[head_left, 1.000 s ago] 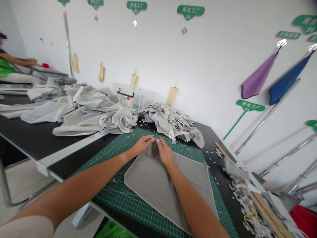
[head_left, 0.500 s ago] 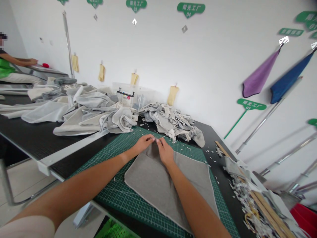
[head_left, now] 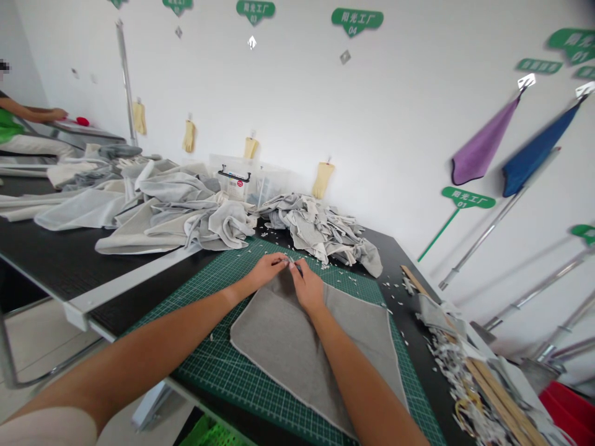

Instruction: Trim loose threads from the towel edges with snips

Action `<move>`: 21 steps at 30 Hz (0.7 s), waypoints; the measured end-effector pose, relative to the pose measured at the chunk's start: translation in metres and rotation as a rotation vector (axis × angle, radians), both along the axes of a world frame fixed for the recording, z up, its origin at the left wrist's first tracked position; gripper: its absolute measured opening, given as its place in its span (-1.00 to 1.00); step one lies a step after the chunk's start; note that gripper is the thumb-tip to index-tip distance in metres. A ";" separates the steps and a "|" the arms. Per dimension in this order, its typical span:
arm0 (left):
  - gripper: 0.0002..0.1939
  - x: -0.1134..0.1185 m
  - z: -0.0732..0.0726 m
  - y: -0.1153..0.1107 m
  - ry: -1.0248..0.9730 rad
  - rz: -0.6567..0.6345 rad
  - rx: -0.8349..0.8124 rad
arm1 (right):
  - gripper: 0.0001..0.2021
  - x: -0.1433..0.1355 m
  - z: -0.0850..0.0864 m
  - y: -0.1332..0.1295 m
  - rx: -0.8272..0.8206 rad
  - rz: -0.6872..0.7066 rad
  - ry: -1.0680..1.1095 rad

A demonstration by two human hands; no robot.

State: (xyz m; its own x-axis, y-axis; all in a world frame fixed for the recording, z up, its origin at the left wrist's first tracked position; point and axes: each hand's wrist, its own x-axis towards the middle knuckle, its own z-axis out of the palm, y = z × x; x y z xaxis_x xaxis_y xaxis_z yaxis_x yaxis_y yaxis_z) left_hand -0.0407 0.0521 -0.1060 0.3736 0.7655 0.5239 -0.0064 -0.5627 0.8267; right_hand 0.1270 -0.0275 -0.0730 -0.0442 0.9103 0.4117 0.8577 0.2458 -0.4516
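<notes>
Barely anything's moving since the earlier frame: the whole view is drifting a touch left, and a pale sliver is showing more brightly between the fingertips, too small for me to tell what it is. Going big to small: the black table is carrying a green cutting mat, and the grey cloth is lying mostly flat on that, running from the grip back toward the person. It's looking roughly square, so I'm not seeing a clear long axis. The right hand is sitting nearer the cloth's middle, its forearm crossing right over it, while the left hand is coming in from outside the left edge. Both are pinching the far edge, fingertips just about meeting, and the cloth is bunching a bit there. As for writing, one wall sign is reading 阳光工厂 04, another green sign is saying 03, and a lower green sign is showing 01. The box label is staying too tiny to read, sorry
</notes>
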 end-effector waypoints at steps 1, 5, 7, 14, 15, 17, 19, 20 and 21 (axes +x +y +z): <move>-0.68 0.000 0.000 0.000 -0.007 0.000 -0.001 | -0.51 0.000 0.000 0.000 0.000 0.000 -0.004; -0.70 0.001 0.002 -0.001 -0.030 0.011 -0.012 | -0.50 0.000 -0.001 0.001 0.001 -0.004 -0.018; -0.71 0.002 0.002 -0.001 -0.033 0.022 -0.018 | -0.50 0.000 -0.001 0.001 0.005 -0.005 -0.030; -0.74 0.001 0.008 -0.005 0.011 0.104 0.003 | -0.53 -0.001 -0.001 0.001 0.018 -0.020 -0.085; -0.74 0.001 0.009 -0.006 0.017 0.114 0.004 | -0.53 -0.001 -0.001 0.001 0.016 -0.021 -0.095; -0.76 0.000 0.011 -0.008 0.034 0.130 0.009 | -0.53 -0.002 0.000 0.000 0.011 -0.018 -0.110; -0.77 0.000 0.012 -0.009 0.047 0.138 0.012 | -0.53 -0.002 0.000 -0.001 0.012 -0.013 -0.117; -0.77 0.000 0.012 -0.009 0.049 0.138 0.014 | -0.53 -0.002 0.000 -0.001 0.014 -0.011 -0.119; -0.77 0.000 0.012 -0.009 0.049 0.135 0.017 | -0.53 -0.002 0.001 -0.001 0.016 -0.011 -0.121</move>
